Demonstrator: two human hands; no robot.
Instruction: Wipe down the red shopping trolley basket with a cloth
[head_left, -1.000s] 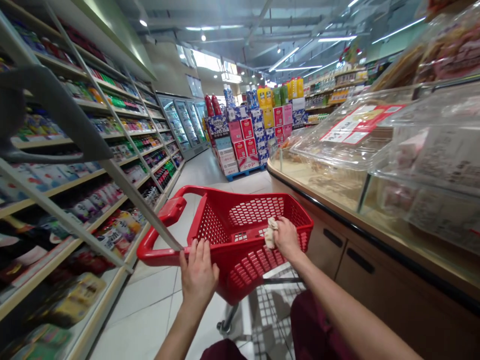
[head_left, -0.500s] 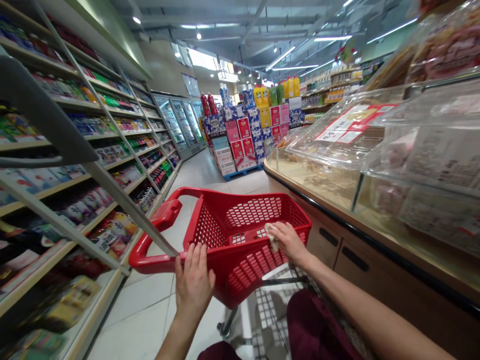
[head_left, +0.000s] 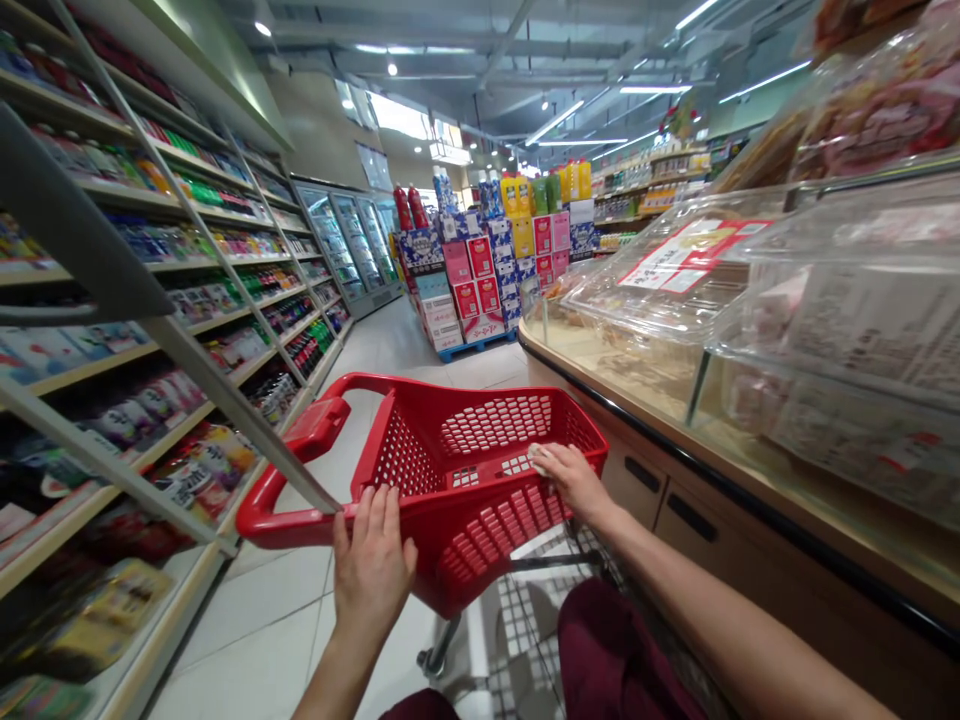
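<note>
In the head view a red plastic shopping cart [head_left: 442, 525] stands sideways before me, its perforated basket showing nothing inside. My left hand [head_left: 375, 555] is hooked over the near rim, close to the handle end, with the fingertips over the edge and the thumb on the outside. Farther right, my right hand [head_left: 574, 482] is closed on a small whitish cloth [head_left: 535, 454] at the same near rim. Most of the cloth is hidden under the fingers.
Drink shelves [head_left: 187, 270] line the left, and a grey bar with a handle [head_left: 240, 410] crosses in front. A display counter [head_left: 697, 400] with clear food boxes [head_left: 690, 265] runs along the right. Stacked cartons [head_left: 480, 280] stand ahead on a blue pallet [head_left: 480, 347].
The whole scene has shifted slightly left in view. My right hand still grips the cloth at the rim, and less of the cloth shows. My left hand stays on the cart.
</note>
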